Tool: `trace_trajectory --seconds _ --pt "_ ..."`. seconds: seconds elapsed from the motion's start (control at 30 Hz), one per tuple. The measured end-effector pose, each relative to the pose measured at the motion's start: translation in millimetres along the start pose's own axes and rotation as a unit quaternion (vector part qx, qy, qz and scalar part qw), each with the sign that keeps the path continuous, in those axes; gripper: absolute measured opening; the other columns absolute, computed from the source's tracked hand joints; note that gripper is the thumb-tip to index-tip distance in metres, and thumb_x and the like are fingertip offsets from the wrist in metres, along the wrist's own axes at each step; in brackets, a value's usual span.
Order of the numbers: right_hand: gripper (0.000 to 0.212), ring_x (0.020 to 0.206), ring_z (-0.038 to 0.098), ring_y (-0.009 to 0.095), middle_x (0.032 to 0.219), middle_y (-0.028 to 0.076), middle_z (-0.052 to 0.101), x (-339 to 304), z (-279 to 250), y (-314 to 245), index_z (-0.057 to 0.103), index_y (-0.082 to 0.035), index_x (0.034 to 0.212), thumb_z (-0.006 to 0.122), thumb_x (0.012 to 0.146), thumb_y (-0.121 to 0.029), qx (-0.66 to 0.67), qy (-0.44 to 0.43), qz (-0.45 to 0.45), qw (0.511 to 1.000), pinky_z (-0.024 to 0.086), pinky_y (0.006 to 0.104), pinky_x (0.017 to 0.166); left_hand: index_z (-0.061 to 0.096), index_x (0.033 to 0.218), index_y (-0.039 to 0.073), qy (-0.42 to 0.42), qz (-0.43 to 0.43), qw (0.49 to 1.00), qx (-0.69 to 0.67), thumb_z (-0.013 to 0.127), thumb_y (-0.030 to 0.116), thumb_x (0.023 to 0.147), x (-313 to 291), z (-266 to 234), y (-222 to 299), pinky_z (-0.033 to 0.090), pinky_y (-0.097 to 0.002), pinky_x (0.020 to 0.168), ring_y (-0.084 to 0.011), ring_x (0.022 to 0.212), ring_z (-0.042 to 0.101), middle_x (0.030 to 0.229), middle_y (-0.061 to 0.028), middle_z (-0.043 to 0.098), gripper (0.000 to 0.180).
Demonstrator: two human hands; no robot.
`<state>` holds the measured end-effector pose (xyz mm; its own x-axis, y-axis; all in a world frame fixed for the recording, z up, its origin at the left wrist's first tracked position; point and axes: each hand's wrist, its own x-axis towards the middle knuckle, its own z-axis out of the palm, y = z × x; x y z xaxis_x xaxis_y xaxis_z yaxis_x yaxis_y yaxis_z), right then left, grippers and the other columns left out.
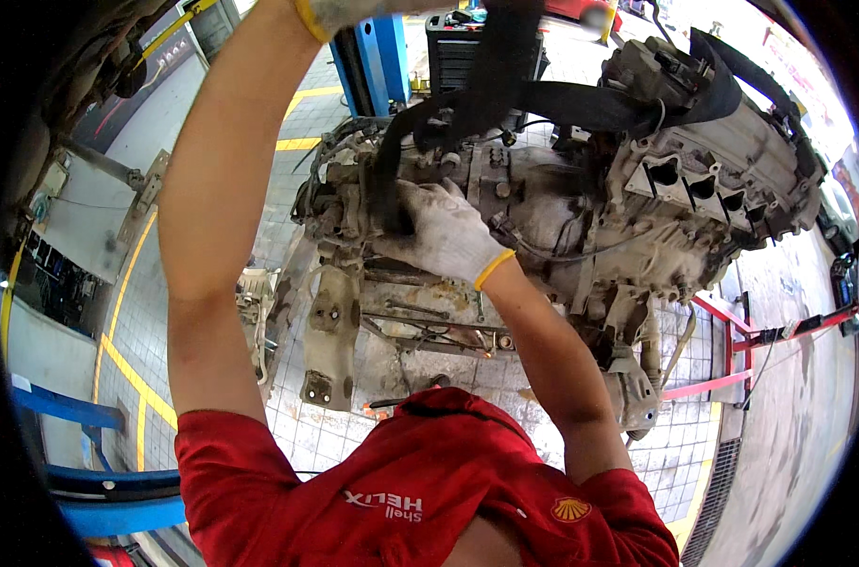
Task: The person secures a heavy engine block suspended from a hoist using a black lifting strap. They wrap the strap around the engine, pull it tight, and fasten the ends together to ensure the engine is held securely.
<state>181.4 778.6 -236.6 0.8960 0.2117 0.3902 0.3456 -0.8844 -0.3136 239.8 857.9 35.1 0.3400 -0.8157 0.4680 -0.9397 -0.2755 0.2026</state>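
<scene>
My right hand (448,230), in a white knit glove with a yellow cuff, is closed around the lower end of a wide black strap (386,161) over the gearbox end of a large engine and gearbox assembly (543,203). From there the strap runs up and across to the right, over the engine block (675,231). My left arm stretches up past the gearbox. Only part of my gloved left hand (349,13) shows at the top edge, and its fingers are cut off from view. Another dark length of strap (496,76), blurred, hangs near the top middle.
A metal bracket (330,335) hangs below the gearbox on the near side. Red stand legs (732,340) are at the right, and blue lift arms (118,482) at the lower left. A blue post (373,66) and a black tool cabinet (453,57) stand behind.
</scene>
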Motion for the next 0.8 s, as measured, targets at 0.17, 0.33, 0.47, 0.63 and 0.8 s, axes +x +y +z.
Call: trace_trajectory --seconds 0.17,0.33,0.47,0.63,0.8 --pt "0.080 0.132 0.056 0.036 0.142 0.023 0.059 -22 23 14 0.047 0.004 0.148 0.080 0.089 -0.039 0.187 0.143 0.051 0.971 0.043 0.0419 0.116 0.055 0.148 0.014 -0.071 0.180 0.980 0.053 0.066 0.036 0.100 -21 65 -39 0.055 -0.0349 0.096 -0.0230 0.107 0.070 0.126 -0.0164 0.069 0.054" --pt "0.061 0.139 0.050 0.027 0.144 0.020 0.058 -81 35 -8 0.053 0.001 0.141 0.079 0.094 -0.029 0.619 0.094 0.189 0.756 0.040 0.0401 0.117 0.058 0.146 0.020 -0.048 -0.060 0.969 -0.236 0.058 0.055 0.102 -67 100 -95 0.053 -0.0429 0.105 -0.0353 0.121 0.066 0.135 -0.0173 0.067 0.056" --pt "0.029 0.133 0.053 0.024 0.131 0.016 0.064 -115 49 -16 0.063 -0.005 0.116 0.077 0.092 -0.013 0.765 0.150 0.140 0.610 0.038 0.0422 0.116 0.043 0.157 0.026 -0.108 -0.097 0.989 -0.008 0.063 0.031 0.102 -102 133 -123 0.049 -0.0471 0.112 -0.0345 0.130 0.061 0.151 -0.0168 0.054 0.059" --pt "0.019 0.136 0.050 0.028 0.120 0.013 0.065 -135 28 -32 0.062 -0.008 0.105 0.074 0.091 -0.009 0.780 0.113 0.151 0.597 0.033 0.0430 0.118 0.056 0.142 0.028 -0.108 0.030 0.985 0.134 0.076 0.013 0.088 -91 186 -129 0.043 -0.0439 0.121 -0.0340 0.141 0.049 0.159 -0.0050 0.045 0.059" --pt "0.030 0.139 0.048 0.028 0.129 0.014 0.063 -140 12 -28 0.062 -0.006 0.116 0.075 0.089 -0.004 0.723 0.120 0.067 0.677 0.033 0.0440 0.119 0.068 0.128 0.014 -0.091 -0.090 0.991 0.034 0.066 0.009 0.096 -51 170 -157 0.053 -0.0393 0.104 -0.0289 0.120 0.066 0.130 -0.0107 0.067 0.032"
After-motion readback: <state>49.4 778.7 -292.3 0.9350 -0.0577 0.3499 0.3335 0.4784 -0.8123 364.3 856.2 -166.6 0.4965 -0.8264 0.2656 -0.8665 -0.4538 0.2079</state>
